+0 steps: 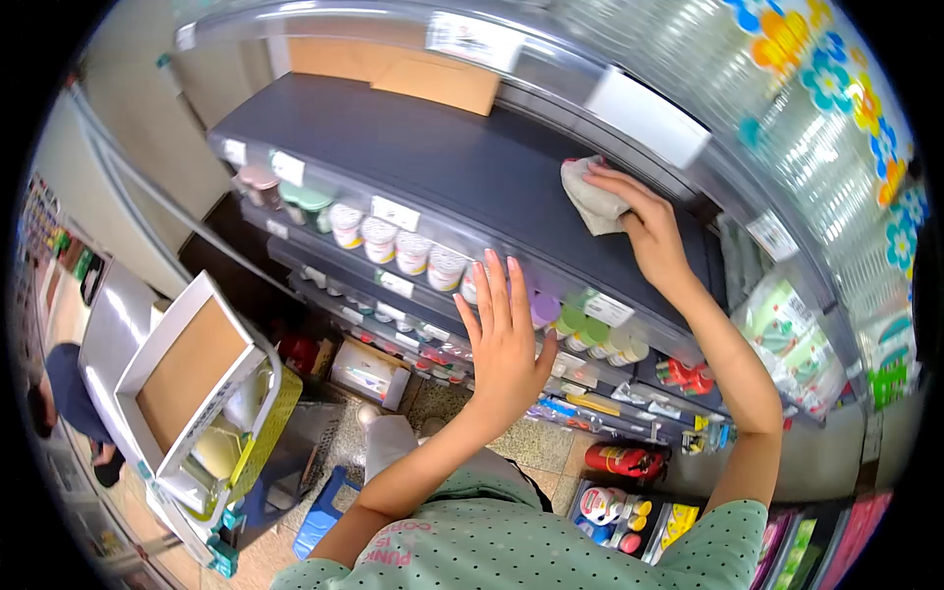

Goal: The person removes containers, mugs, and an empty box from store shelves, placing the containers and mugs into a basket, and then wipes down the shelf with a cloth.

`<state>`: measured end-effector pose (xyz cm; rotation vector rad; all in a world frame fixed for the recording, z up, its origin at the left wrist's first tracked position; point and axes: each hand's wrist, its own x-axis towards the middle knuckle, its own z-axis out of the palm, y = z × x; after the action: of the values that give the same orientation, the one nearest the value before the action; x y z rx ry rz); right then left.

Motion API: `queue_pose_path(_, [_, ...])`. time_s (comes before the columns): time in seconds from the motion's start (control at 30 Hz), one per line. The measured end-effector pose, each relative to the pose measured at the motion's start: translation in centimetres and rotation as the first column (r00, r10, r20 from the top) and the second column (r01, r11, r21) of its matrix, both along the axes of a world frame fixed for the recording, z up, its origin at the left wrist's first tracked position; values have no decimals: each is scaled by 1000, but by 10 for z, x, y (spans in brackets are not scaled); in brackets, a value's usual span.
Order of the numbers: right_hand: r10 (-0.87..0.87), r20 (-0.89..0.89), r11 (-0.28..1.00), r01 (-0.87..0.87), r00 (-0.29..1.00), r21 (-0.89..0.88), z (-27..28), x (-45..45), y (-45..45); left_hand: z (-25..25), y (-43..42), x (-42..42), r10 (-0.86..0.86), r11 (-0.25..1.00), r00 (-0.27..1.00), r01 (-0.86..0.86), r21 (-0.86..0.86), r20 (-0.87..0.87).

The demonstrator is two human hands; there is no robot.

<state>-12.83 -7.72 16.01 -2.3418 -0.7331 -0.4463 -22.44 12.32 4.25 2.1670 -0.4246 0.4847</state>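
My right hand [644, 224] presses a crumpled light grey cloth [594, 197] onto the dark shelf [423, 162], near its right end. Its fingers lie over the cloth's upper right part. My left hand [504, 349] is spread, palm down, with the fingertips near the shelf's clear front edge, and it holds nothing. Whether the fingertips touch the edge is hard to tell. Beneath that edge, white cups [412, 253] stand in a row left of my left hand. Green-lidded containers [587, 332] stand to its right.
Brown cardboard [433, 81] lies at the shelf's back. A cart with a white open box [192, 379] and a yellow-green basket [270, 433] stands at the left. A person in a dark cap [74, 393] is beyond it. Plastic-wrapped packs [792, 339] hang at the right.
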Motion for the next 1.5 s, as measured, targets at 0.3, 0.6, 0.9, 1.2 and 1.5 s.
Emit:
queue_pose_path(0.3, [241,-127,906,-270,962,-326,-28,54,79,7,74,29,235,971,969,-238,-34,-76])
queue_pose_path(0.6, [347,-293,848,-431,891,-308,-18,85,104,10,106,59,258,959,959,-269,-89,-118])
queue_pose_path(0.9, [515,-228,773,-563,826,-294,-24,157,220,-1,137,92,286,946,951,-300,-127,-117])
queue_pose_path(1.2, [695,-151,671,-710,703,-216,-36,243,342,-6,176,137,361,915,924,-377,-141,-127])
queue_pose_path(1.5, [783,-141,586,-794,606,-161,-37,302,432,-8,182,142,343,914,934,-357,-194,-105])
